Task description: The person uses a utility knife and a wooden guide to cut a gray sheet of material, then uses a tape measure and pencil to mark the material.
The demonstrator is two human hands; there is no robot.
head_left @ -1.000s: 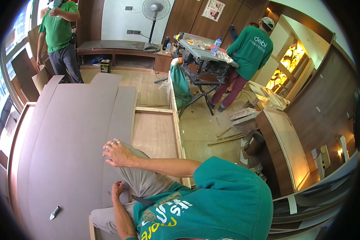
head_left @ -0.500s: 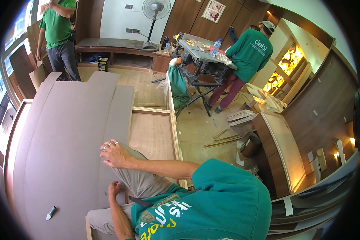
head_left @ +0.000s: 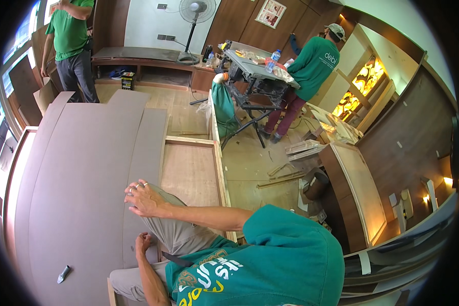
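Note:
My right hand (head_left: 147, 200) lies over my raised knee (head_left: 171, 199), fingers spread and bent over the trouser cloth, with rings on them. It holds nothing. Lower down, my left hand (head_left: 143, 243) is loosely curled beside my other leg, just over the edge of a broad grey-brown sheet (head_left: 81, 178); nothing shows in its fingers. On that sheet, to the left of both hands, lies a small metal tool (head_left: 63, 274) whose exact kind I cannot make out. Next to my knee is a wooden frame (head_left: 191, 142) with a pale panel inside.
A person (head_left: 316, 66) in green stands at a folding work table (head_left: 260, 71) carrying a bottle (head_left: 274, 57). Another person (head_left: 71, 38) stands at the far left. Behind are a standing fan (head_left: 195, 15) and a low bench (head_left: 143, 55). Wood strips (head_left: 280, 179) lie on the floor.
The whole view has shifted very slightly. Both my hands keep their places on and beside my legs, and the metal tool lies where it was.

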